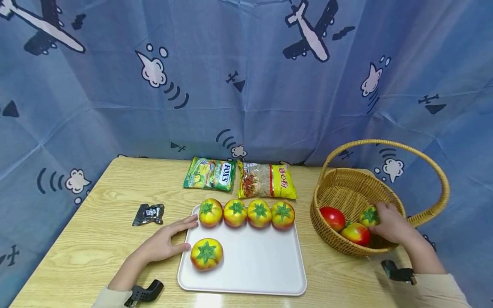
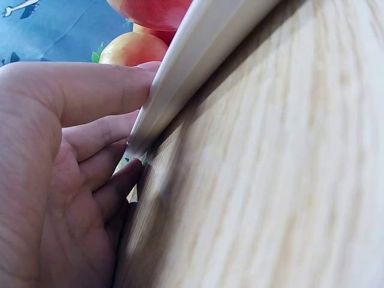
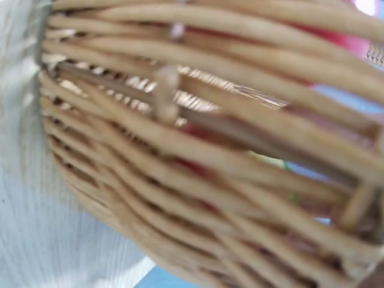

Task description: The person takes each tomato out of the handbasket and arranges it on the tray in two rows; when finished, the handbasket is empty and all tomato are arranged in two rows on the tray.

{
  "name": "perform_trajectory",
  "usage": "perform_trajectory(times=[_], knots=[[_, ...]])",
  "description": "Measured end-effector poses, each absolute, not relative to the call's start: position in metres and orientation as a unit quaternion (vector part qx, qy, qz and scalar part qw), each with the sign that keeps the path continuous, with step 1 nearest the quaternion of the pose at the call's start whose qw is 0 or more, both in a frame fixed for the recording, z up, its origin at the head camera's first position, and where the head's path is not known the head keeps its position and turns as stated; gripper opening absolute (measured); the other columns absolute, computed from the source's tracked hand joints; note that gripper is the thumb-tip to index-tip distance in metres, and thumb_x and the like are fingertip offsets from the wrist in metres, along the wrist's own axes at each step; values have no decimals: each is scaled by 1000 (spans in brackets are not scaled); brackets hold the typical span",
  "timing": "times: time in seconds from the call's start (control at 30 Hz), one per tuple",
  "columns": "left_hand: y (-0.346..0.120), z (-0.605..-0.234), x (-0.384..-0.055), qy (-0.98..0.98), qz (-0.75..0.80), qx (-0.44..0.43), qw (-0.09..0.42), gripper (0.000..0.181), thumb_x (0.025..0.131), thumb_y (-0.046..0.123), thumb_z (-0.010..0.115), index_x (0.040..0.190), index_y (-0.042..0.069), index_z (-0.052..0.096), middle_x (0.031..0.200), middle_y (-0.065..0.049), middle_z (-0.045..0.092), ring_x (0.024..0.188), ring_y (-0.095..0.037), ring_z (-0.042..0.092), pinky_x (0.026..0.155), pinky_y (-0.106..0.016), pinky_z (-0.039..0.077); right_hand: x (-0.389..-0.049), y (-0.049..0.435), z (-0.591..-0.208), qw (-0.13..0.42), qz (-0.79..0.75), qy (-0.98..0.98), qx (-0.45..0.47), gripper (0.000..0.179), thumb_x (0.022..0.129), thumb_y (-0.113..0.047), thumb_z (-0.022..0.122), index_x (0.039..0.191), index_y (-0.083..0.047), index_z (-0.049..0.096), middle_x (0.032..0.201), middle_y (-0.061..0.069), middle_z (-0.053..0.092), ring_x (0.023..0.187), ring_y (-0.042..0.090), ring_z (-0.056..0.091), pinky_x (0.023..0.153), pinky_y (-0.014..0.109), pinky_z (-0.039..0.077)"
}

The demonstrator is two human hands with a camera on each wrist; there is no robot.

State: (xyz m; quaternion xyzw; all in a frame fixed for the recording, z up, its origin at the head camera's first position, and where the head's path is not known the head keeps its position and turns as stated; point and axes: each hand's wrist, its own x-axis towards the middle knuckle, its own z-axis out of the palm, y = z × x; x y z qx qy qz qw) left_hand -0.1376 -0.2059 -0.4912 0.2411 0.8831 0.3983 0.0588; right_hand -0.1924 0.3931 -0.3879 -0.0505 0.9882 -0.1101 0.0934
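Observation:
A white tray [image 1: 254,261] lies on the table with a row of several yellow-red persimmons [image 1: 259,213] along its far edge. One more persimmon [image 1: 206,254] sits near its left side. My left hand [image 1: 165,244] rests against the tray's left edge, fingers [image 2: 108,90] fairly straight and touching the rim. Inside the wicker basket [image 1: 323,231], my right hand [image 1: 390,224] grips a persimmon [image 1: 368,217] by its right side, its green leaves showing. Beside it lie a red fruit [image 1: 333,218] and a yellow-red one [image 1: 356,234]. Basket wickerwork [image 3: 210,138] hides the right hand in the right wrist view.
Behind the tray lie a green Fox's candy bag [image 1: 209,173] and a yellow pasta bag [image 1: 266,180]. A small black packet [image 1: 148,214] is left of the tray. The basket's tall handle [image 1: 389,143] arches over its right side. A blue curtain [image 1: 246,85] hangs behind the table.

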Motion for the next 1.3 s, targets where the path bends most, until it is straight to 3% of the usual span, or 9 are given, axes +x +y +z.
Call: perform_trajectory(times=[0.17, 0.43, 0.7, 1.03, 1.13, 1.2, 1.27, 1.3], knots=[[-206, -493, -137, 883, 400, 239, 61, 60, 85, 39, 68, 138, 16, 51, 152, 0, 36, 140, -33, 32, 110, -58, 27, -191, 390, -391, 69, -128, 989, -28, 80, 76, -16, 74, 130, 21, 29, 113, 43, 29, 88, 47, 44, 70, 59, 47], [-206, -494, -136, 882, 402, 239, 56, 59, 85, 38, 68, 137, 16, 52, 151, 1, 37, 139, -33, 32, 110, -58, 28, -189, 385, -391, 16, -148, 988, -48, 82, 77, -23, 74, 133, 20, 30, 114, 41, 31, 86, 45, 45, 63, 50, 48], [-206, -493, -136, 884, 399, 238, 57, 59, 85, 39, 68, 137, 17, 52, 151, 2, 37, 140, -32, 32, 110, -57, 28, -184, 371, -379, -42, -187, 978, -88, 83, 81, -25, 74, 137, 17, 29, 122, 40, 34, 96, 48, 43, 73, 61, 45], [-206, -493, -138, 885, 393, 245, 53, 60, 85, 41, 67, 138, 17, 51, 152, 2, 36, 140, -33, 32, 109, -58, 29, -175, 340, -365, -62, -245, 960, -122, 80, 82, -27, 75, 140, 6, 31, 124, 31, 44, 103, 46, 49, 78, 60, 46], [-206, -493, -138, 885, 392, 244, 55, 60, 85, 40, 68, 138, 17, 51, 152, 2, 36, 140, -33, 32, 109, -58, 29, -173, 330, -364, -60, -257, 956, -128, 78, 81, -29, 75, 140, 2, 34, 124, 27, 46, 106, 43, 50, 82, 51, 48], [-207, -492, -139, 885, 392, 244, 58, 60, 85, 40, 68, 138, 17, 51, 152, 1, 36, 140, -33, 32, 109, -59, 28, -172, 322, -365, -61, -269, 952, -135, 77, 81, -28, 76, 140, 0, 36, 124, 24, 47, 107, 40, 52, 85, 32, 50], [-206, -492, -139, 886, 392, 242, 60, 60, 85, 39, 68, 138, 17, 51, 152, 1, 35, 140, -34, 32, 109, -59, 28, -171, 312, -366, -64, -280, 947, -145, 76, 80, -28, 77, 140, -3, 37, 125, 21, 49, 108, 36, 52, 83, 14, 45], [-206, -492, -139, 885, 393, 241, 60, 60, 85, 38, 68, 138, 17, 51, 152, 0, 35, 140, -34, 32, 109, -59, 28, -171, 307, -367, -63, -287, 944, -151, 76, 80, -27, 77, 140, -3, 38, 126, 21, 49, 108, 35, 52, 85, 13, 46]])
